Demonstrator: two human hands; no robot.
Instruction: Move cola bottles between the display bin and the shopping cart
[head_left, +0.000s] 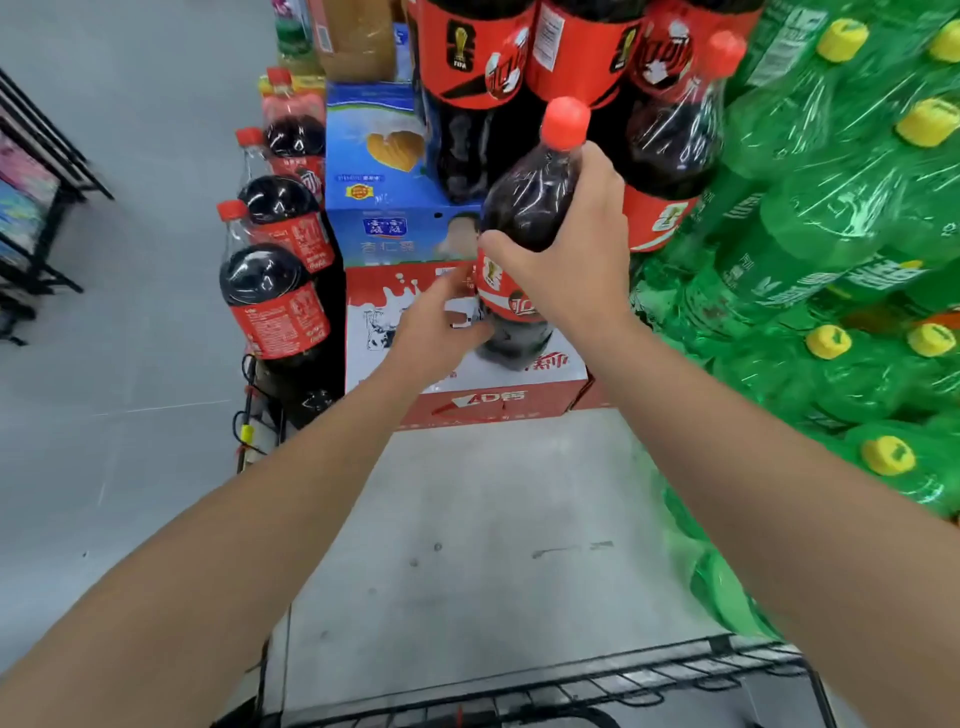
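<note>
My right hand grips a large cola bottle with a red cap and red label around its upper body, holding it in the air above the stacked cartons. My left hand reaches under it with fingers spread, touching the bottle's lower part. More cola bottles stand in a row on the left. Shrink-wrapped cola packs are stacked at the top. The black wire rim of the shopping cart shows at the bottom edge.
A red and white milk carton and a blue carton are stacked under the held bottle. Wrapped green soda bottles with yellow caps fill the right side. A black shelf rack stands at the far left on grey floor.
</note>
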